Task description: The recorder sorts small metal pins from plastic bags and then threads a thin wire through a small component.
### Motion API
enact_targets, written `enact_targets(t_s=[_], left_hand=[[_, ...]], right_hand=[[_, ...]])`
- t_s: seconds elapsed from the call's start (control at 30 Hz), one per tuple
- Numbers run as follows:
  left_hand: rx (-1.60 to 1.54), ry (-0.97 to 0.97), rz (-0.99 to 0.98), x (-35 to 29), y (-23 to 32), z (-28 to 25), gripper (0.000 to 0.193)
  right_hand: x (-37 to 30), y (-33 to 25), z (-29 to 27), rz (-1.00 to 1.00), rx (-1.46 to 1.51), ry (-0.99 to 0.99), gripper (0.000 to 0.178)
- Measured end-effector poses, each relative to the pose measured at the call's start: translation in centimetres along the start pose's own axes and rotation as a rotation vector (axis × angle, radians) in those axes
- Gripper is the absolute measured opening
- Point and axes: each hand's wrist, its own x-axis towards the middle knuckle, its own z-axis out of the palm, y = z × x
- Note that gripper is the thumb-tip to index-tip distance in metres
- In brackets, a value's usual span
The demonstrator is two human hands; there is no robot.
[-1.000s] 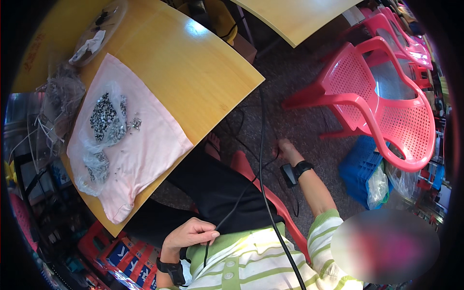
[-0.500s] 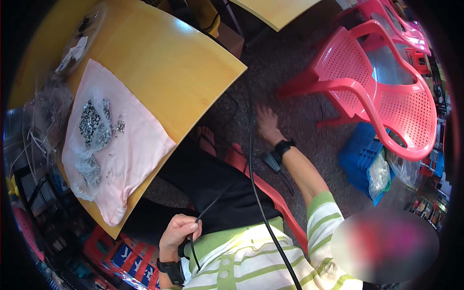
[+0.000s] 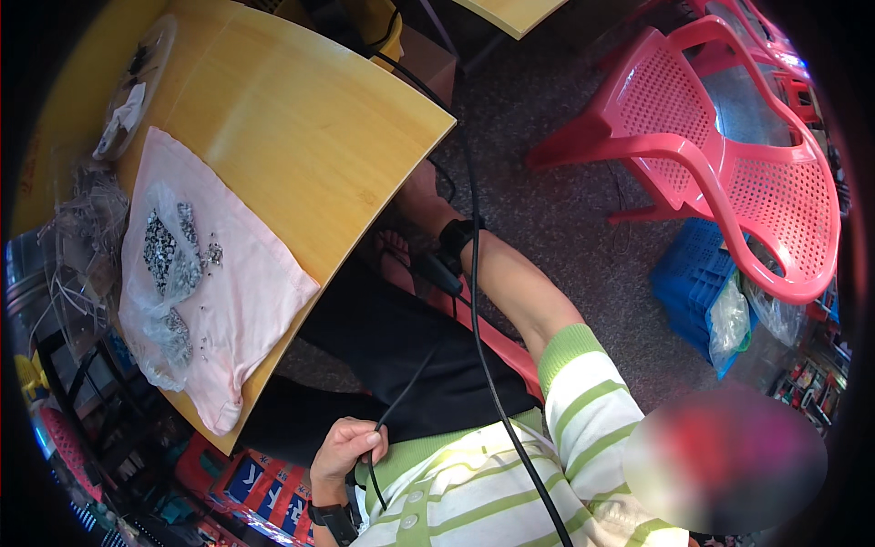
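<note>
My left hand (image 3: pixel 344 445) is closed in a pinch on a thin black cable (image 3: pixel 406 390), close in front of the green-and-white striped shirt. My right hand (image 3: pixel 421 191) reaches below the corner of the wooden table (image 3: pixel 301 109), and its fingers are hidden by the tabletop. A dark strap circles each wrist. Beside the right wrist hangs a dark grey box-like device (image 3: pixel 437 272). On the table lies a pink cloth (image 3: pixel 260 283) bearing a clear plastic bag (image 3: pixel 173 255) of small dark and silvery pieces, with some loose bits next to it.
A longer black cable (image 3: pixel 478 310) crosses from the table corner down to the lower edge. Pink plastic chairs (image 3: pixel 674 118) and a blue crate (image 3: pixel 690 283) with plastic bags stand at the right. A tray (image 3: pixel 146 82) sits at the table's far left. A printed carton (image 3: pixel 264 492) is below the table.
My right hand has moved left and forward, from over the floor to under the table corner. The left hand keeps its pinch on the cable. The whole view has shifted slightly.
</note>
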Motion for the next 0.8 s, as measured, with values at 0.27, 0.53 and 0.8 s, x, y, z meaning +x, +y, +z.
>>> enact_targets(t_s=[0.27,0.53,0.8], left_hand=[[-0.009,-0.003,0.024,0.7,0.2,0.0,0.041],[-0.105,0.085,0.097,0.9,-0.3,-0.1,0.042],[-0.238,0.146,0.195,1.3,-0.1,-0.8,0.043]], right_hand=[[-2.1,-0.1,-2.7,-0.237,-0.078,-0.273,0.019],[-9.6,-1.0,-14.9,-0.262,0.208,-0.294,0.019],[-17.6,13.8,-20.2,0.863,0.036,-0.043,0.035]])
